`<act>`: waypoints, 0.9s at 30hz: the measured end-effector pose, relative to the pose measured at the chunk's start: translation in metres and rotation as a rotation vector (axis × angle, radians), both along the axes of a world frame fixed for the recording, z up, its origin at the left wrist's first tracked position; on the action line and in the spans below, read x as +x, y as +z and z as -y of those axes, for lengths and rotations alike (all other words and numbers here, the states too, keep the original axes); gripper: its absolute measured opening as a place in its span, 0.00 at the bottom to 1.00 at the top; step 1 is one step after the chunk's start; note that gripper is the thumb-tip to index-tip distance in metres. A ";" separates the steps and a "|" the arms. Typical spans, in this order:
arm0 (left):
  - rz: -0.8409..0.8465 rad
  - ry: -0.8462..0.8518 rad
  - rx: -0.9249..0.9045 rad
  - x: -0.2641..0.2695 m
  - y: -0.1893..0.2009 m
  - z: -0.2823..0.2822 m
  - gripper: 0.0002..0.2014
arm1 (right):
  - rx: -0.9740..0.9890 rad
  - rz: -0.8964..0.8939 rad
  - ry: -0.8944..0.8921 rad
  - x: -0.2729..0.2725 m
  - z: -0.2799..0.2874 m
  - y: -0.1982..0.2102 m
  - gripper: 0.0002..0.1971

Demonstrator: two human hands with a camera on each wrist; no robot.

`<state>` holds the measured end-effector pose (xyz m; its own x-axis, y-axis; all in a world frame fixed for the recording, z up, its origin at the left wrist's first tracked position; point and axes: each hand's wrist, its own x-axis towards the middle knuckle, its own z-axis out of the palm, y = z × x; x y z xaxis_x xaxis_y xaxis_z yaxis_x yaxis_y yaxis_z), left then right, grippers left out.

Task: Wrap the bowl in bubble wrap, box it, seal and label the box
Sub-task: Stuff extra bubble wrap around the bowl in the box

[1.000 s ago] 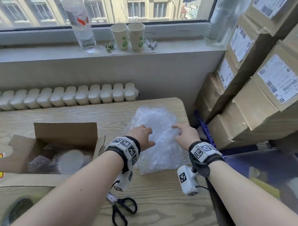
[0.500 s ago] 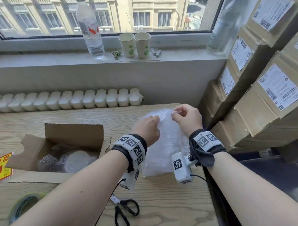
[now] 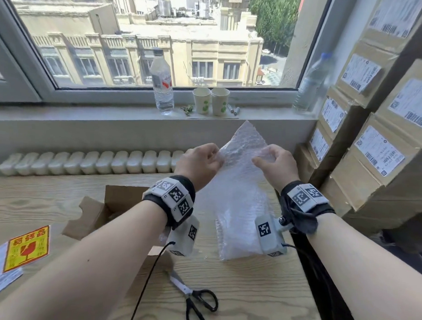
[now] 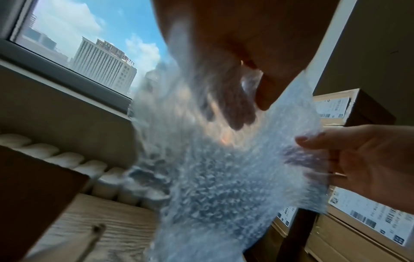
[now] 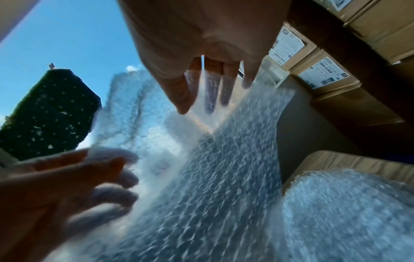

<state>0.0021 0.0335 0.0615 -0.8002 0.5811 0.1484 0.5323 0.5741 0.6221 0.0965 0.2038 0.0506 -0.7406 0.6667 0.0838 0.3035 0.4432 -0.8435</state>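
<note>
Wooden tabletop sits below a window sill, with stacked labelled cartons against its right side. An open box stands at left on the tabletop; scissors lie near the front edge, and a red fragile label lies at far left.

Bubble wrap hangs between both hands, raised above the tabletop, with its lower end resting on the wood. The left hand pinches the upper left edge between thumb and fingers. The right hand pinches the upper right edge the same way; the right wrist view shows the thumb in front and fingers behind the sheet. One corner stands up above the hands.

The bowl cannot be identified in these views; the box interior is hidden behind the left forearm.

Handling assessment: the wrap is very light, limp and translucent. It drapes and folds under its own weight, so a single grip point lets it collapse. Hold it at two points on one edge, well apart, to keep it spread. The film is probably smooth, so a firm pinch is advisable. The bowl is probably fragile and rigid; support it from beneath or by the rim with both hands.
</note>
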 end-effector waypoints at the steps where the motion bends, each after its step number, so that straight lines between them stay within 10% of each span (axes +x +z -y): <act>1: -0.019 0.041 -0.002 -0.003 0.003 0.008 0.10 | -0.009 -0.030 -0.017 -0.001 0.005 0.002 0.04; 9: 0.352 0.231 0.219 -0.031 0.001 0.080 0.31 | -0.216 -0.241 -0.146 -0.017 0.047 0.021 0.05; 17: 0.339 0.372 0.354 -0.062 -0.017 0.137 0.16 | -0.386 -0.170 -0.055 -0.039 0.114 0.021 0.04; 22: 0.207 0.342 0.195 -0.071 -0.027 0.180 0.17 | -0.058 0.042 -0.011 -0.046 0.143 0.006 0.28; 27: 0.243 0.222 -0.119 -0.079 -0.046 0.213 0.10 | 0.066 0.282 0.183 -0.058 0.178 -0.013 0.12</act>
<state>-0.0770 -0.1799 0.0159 -0.9125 0.3910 -0.1199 0.2312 0.7350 0.6374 0.0383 0.0261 0.0376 -0.8475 0.5209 -0.1024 0.4310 0.5625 -0.7056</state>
